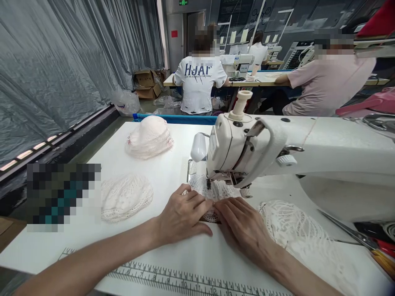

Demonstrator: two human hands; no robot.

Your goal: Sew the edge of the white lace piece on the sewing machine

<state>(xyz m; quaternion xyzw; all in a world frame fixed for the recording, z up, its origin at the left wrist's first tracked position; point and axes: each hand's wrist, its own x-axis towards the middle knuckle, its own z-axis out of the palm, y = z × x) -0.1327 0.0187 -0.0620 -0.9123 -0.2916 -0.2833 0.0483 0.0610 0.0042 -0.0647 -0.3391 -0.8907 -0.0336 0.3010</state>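
Note:
My left hand (182,213) lies flat on a white lace piece (212,193) just in front of the needle of a white sewing machine (247,148), fingers stretched forward and together. My right hand (243,224) rests beside it on the same lace, fingers extended and pressing the fabric to the white table (154,168). The fingertips of both hands meet near the presser foot (216,181). The lace runs under the machine head and part of it is hidden by my hands.
A pile of white lace (125,197) lies left of my hands, a pinkish stack (149,137) further back, more lace (296,226) on the right. Scissors (354,234) lie at the right edge. A printed ruler (173,279) runs along the near edge. Other people sit at machines behind.

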